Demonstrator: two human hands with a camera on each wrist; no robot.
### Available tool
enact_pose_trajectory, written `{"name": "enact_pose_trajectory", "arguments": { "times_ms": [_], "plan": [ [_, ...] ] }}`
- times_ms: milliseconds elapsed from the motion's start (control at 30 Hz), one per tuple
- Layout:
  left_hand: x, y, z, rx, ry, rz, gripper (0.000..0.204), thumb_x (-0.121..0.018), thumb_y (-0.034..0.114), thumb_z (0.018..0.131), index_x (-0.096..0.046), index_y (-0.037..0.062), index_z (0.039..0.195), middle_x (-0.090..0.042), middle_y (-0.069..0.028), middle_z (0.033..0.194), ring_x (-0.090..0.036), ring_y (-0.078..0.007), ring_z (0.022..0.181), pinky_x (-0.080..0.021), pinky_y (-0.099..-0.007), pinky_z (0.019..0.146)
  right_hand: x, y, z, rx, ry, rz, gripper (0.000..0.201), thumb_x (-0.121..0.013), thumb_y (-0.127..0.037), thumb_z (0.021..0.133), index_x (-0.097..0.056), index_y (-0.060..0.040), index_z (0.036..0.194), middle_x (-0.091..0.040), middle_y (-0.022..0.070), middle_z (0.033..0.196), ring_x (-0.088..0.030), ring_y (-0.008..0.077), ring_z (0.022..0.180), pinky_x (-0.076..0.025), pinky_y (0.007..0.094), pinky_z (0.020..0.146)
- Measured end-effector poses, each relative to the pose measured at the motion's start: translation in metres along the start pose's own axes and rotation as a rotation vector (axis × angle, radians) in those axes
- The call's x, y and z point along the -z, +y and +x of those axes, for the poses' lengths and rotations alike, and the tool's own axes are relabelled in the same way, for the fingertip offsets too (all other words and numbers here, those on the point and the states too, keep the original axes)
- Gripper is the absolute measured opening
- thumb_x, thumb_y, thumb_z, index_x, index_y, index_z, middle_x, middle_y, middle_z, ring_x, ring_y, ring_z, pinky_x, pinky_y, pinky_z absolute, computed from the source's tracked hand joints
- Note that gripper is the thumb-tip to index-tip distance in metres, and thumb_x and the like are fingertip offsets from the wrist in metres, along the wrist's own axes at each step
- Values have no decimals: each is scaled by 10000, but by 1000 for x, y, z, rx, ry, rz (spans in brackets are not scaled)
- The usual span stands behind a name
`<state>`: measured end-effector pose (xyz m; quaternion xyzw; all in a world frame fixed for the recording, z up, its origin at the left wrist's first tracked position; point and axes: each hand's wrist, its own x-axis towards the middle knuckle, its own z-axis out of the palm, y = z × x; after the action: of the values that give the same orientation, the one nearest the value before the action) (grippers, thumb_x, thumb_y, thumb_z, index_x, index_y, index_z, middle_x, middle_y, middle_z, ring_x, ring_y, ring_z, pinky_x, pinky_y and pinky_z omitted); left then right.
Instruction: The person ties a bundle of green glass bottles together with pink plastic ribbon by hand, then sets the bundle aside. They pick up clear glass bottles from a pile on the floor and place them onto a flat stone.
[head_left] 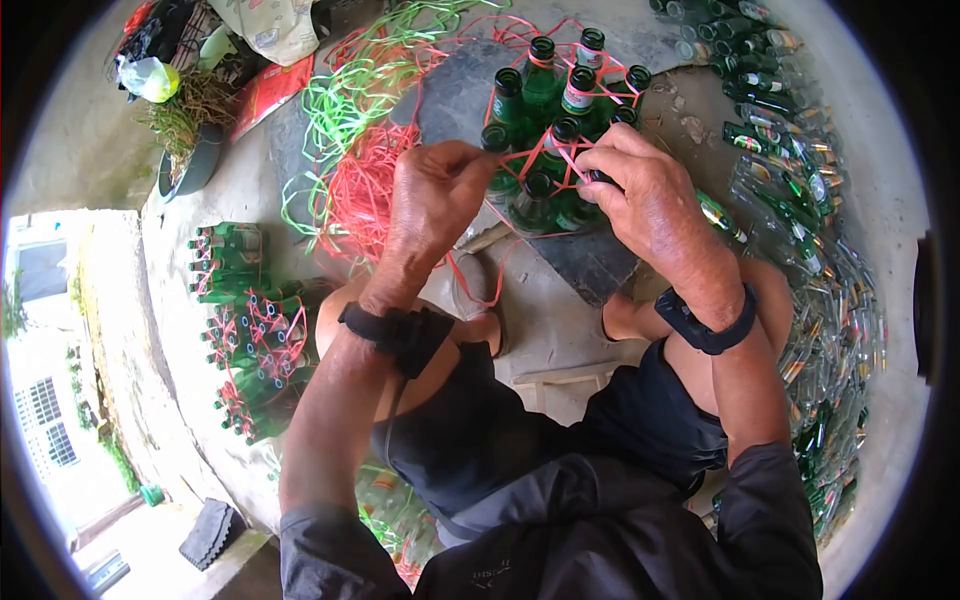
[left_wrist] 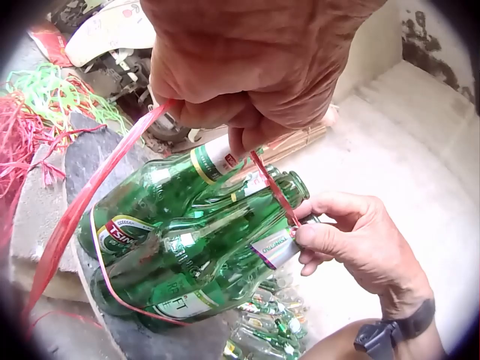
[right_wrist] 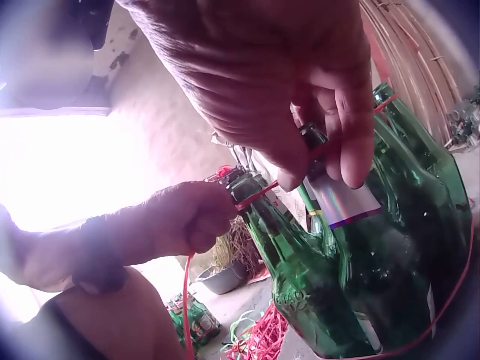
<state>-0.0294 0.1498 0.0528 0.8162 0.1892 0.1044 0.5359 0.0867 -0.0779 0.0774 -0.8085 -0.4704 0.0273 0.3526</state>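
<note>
Several green glass beer bottles (head_left: 541, 88) stand upright in a tight cluster on a dark slab in the head view. Red plastic twine (left_wrist: 120, 180) is strung around their necks, and another strand circles their bodies lower down. My left hand (head_left: 432, 200), at the cluster's near left side, grips the twine with curled fingers; a loose tail hangs below it. Across from it my right hand (head_left: 650, 195) pinches the twine between thumb and fingers, right at the neck of a bottle with a white label (left_wrist: 275, 248). The strand runs taut between both hands in the left wrist view.
Piles of red twine (head_left: 372, 185) and green twine (head_left: 350, 95) lie left of the slab (head_left: 590, 265). Bundled bottles (head_left: 255, 320) stand farther left. Many loose bottles (head_left: 820, 300) are heaped along the right wall. A potted plant (head_left: 185, 150) stands at the back left.
</note>
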Motion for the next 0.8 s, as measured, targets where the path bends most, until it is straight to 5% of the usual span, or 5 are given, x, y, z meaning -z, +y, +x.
{"name": "enact_pose_trajectory", "arguments": {
  "times_ms": [267,367,433,800],
  "plan": [
    [-2,-3,-1,-48,23,35,147,-726,87,943,-778,-40,994,-703,7,771,-586,-48,685,-470,-249,617,0,0,-2,-9,14,44,148,-718,-2,882,-697,3,1028,-602,173,1004,-642,435,892,-514,506,773],
    [-5,1,-4,-158,86,275,106,-724,71,946,-764,-24,969,-693,-21,730,-563,-40,641,-456,-260,575,-1,0,-3,-37,2,34,197,-732,29,869,-693,35,1062,-626,156,1016,-649,390,911,-520,452,798],
    [-5,4,-3,-381,154,424,95,-699,105,929,-732,20,901,-724,-202,794,-726,-362,684,-570,-428,615,-1,0,-4,-49,-8,29,201,-731,31,871,-694,35,1068,-627,155,1024,-652,390,907,-521,454,793],
    [7,30,5,-540,-7,751,220,-714,110,949,-703,84,1168,-740,-182,854,-730,-373,729,-577,-461,647,-4,-2,-5,-15,40,-29,139,-733,15,877,-702,18,1013,-621,139,1005,-672,391,880,-532,482,748]
  ]
}}
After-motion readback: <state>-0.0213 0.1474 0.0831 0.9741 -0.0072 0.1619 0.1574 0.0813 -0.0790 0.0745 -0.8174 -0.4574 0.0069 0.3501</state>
